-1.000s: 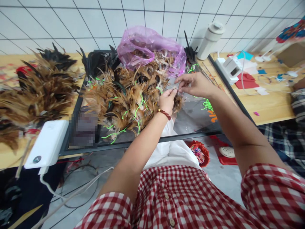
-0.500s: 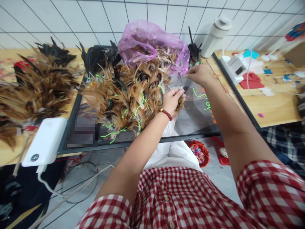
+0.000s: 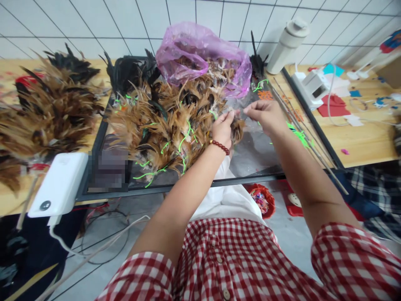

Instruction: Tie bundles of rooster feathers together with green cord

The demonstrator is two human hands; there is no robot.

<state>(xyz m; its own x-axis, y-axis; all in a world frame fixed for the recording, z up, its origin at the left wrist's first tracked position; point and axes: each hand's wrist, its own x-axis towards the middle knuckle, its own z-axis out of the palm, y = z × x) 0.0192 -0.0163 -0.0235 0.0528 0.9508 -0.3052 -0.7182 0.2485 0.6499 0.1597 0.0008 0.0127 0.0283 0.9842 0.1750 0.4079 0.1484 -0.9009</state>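
Just right of a heap of brown feathers [image 3: 169, 121], my left hand [image 3: 223, 129] is closed around a small feather bunch [image 3: 238, 130], whose brown tips stick out below the fingers. My right hand [image 3: 265, 115] pinches close to the left fingertips, with a small gap between the hands; whatever lies in that pinch is too small to make out. Bright green ties [image 3: 188, 133] trail over the heap. Behind it, a pink plastic bag [image 3: 178, 50] lies open with more feathers inside. Beyond my right wrist are loose green strands [image 3: 299, 134].
A black-edged tray [image 3: 184, 187] holds the heap. Thin sticks [image 3: 308, 146] lie along its right side. Around it are a white bottle [image 3: 286, 48], a white power bank [image 3: 59, 184] with a cable, a charger [image 3: 313, 85], and another feather pile [image 3: 59, 113] at left.
My right hand has moved toward me, from near the bag to beside my left fingertips. My left hand stays on the feather bunch. The green strands and sticks show more fully.
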